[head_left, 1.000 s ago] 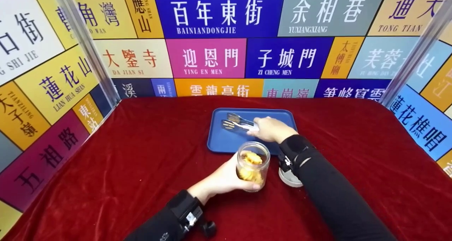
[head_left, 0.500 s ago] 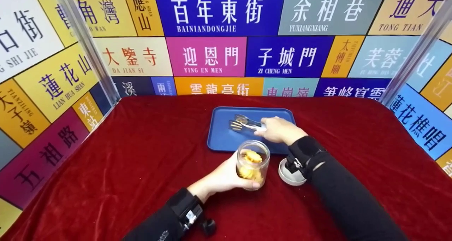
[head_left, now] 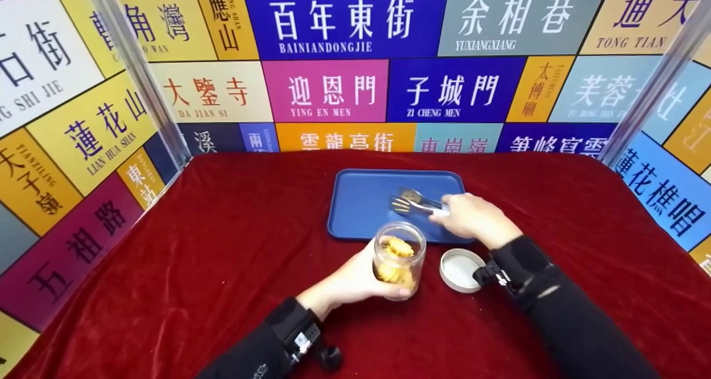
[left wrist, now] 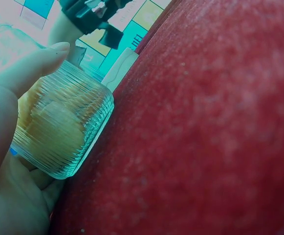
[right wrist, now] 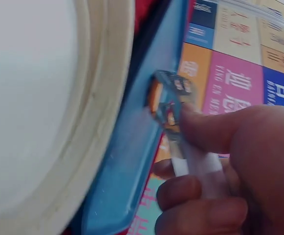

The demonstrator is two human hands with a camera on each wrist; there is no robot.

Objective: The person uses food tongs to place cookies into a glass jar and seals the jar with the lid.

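My left hand (head_left: 350,276) grips a lidless glass jar (head_left: 416,276) from its left side, upright over the red cloth. Yellow cookies (head_left: 399,248) fill much of it; ribbed glass shows in the left wrist view, with the thumb across the jar (left wrist: 90,90). Over the right part of a blue tray (head_left: 355,201), my right hand (head_left: 475,218) holds slotted serving tongs (head_left: 425,204) by the pale handle, heads pointing left. In the right wrist view the tongs (right wrist: 173,98) look blurred, so I cannot tell whether anything lies between their heads.
A round pale lid (head_left: 461,270) lies on the red cloth (head_left: 222,257) between the jar and the right wrist. It looms large in the right wrist view. Behind the table stands a wall of coloured panels (head_left: 333,90) with clear upright strips at both corners.
My right hand has drawn the tongs rightward across the tray, away from its left side. The lid, partly covered by the arm before, shows more fully. My left hand and the jar stay put.
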